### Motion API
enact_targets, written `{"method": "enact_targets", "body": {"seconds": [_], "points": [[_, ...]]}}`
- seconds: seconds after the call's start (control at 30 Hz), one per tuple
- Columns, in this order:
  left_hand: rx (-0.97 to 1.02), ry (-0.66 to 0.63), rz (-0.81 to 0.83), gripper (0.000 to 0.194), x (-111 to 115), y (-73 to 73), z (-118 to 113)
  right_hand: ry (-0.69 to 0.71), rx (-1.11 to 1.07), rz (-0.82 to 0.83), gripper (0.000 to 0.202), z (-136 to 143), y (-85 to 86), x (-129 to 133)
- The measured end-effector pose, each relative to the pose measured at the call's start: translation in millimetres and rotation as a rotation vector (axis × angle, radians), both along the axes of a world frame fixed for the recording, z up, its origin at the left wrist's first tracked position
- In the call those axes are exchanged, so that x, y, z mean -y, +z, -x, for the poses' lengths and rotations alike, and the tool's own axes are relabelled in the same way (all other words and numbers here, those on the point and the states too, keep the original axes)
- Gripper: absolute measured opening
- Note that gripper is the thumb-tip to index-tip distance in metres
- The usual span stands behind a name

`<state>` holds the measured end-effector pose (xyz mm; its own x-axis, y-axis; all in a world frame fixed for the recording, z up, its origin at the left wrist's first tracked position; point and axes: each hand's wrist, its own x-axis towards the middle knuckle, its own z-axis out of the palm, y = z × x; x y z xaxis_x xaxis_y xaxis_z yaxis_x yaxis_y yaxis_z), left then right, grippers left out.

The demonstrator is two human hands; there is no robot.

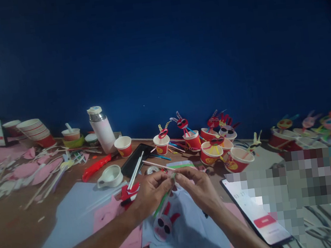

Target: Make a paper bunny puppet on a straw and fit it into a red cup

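Note:
Close together over the sheets, my left hand and my right hand meet at the fingertips. Both pinch the upper end of a thin green straw, which slants down to the left; what exactly lies between the fingertips is too small to tell. At the straw's lower end is a round paper face with dark eyes and red ear-like strips. Pale paper lies below. Beside my left hand are a black marker, red paper pieces and white straws.
Behind stand red-and-white paper cups, several holding paper faces on straws. A white thermos, a white mug and a red-handled tool are to the left. A lit phone lies at right. Pink scraps cover the far left.

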<state>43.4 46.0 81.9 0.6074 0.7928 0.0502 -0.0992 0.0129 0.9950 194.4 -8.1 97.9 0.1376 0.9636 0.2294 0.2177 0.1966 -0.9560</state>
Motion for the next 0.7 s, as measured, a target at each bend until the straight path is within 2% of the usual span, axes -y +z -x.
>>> {"method": "enact_targets", "body": {"seconds": [0.13, 0.27, 0.5, 0.6, 0.7], "points": [[-0.003, -0.017, 0.014, 0.028, 1.6, -2.7, -0.1, -0.06, 0.057, -0.011, 0.021, 1.1, 0.7, 0.4], [0.005, -0.09, 0.05, 0.03, 1.4, -2.1, -0.5, -0.102, 0.052, -0.009, 0.02, 1.2, 1.3, 1.5], [-0.001, -0.072, 0.056, 0.024, -1.1, -2.8, 0.8, -0.042, -0.056, -0.011, 0.021, 3.1, -3.2, -2.1], [0.006, -0.07, 0.056, 0.024, 1.0, -0.9, -0.6, -0.035, -0.019, -0.022, 0.018, 4.2, -2.5, -1.5], [0.021, -0.079, 0.062, 0.026, 4.5, 2.2, -3.1, -0.076, 0.054, -0.033, 0.024, 5.7, 1.6, 2.3]]}}
